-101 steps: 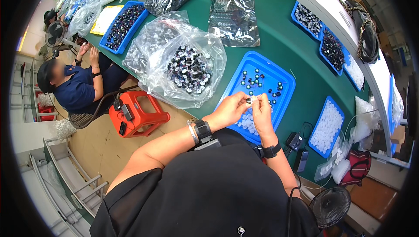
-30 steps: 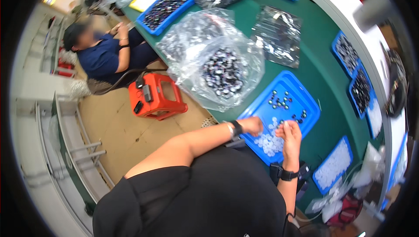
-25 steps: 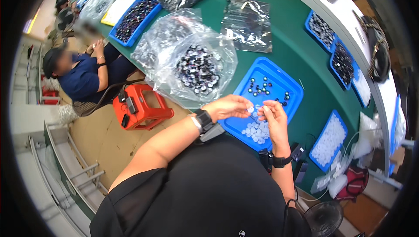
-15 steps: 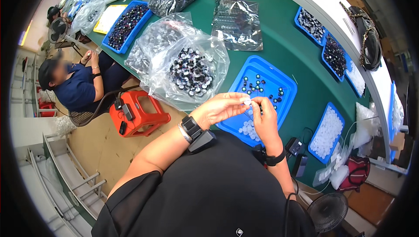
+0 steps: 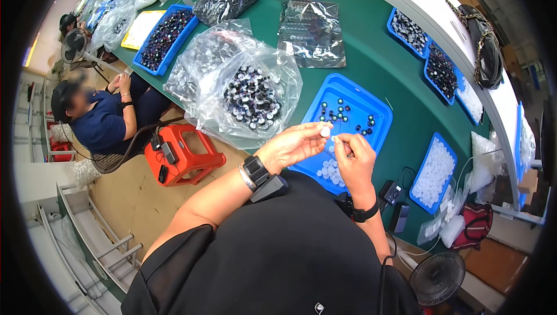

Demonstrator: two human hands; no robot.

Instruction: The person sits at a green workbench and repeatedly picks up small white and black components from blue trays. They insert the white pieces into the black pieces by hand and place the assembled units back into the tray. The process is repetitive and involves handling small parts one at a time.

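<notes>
My left hand [image 5: 295,145] pinches a small round white cap-like piece [image 5: 325,132] between thumb and fingertips. Close beside it, my right hand [image 5: 355,159] is closed in a pinch; a tiny pale bit shows at its fingertips, too small to name. Both hands are over the near part of a blue tray [image 5: 354,90]. Inside that tray lie several dark, shiny round pieces [image 5: 339,112] and, partly behind my hands, a group of translucent white pieces [image 5: 331,174].
Left of the tray sits an open clear bag [image 5: 253,97] of dark and white pieces. A flat dark plastic bag [image 5: 311,33] lies behind. A tray of white pieces [image 5: 434,173] stands right. A red stool [image 5: 184,155] and a seated person [image 5: 104,117] are left.
My hands, nearly touching around the white piece before, have come slightly apart. The white piece stays in my left fingertips, while my right hand has shifted slightly right and down.
</notes>
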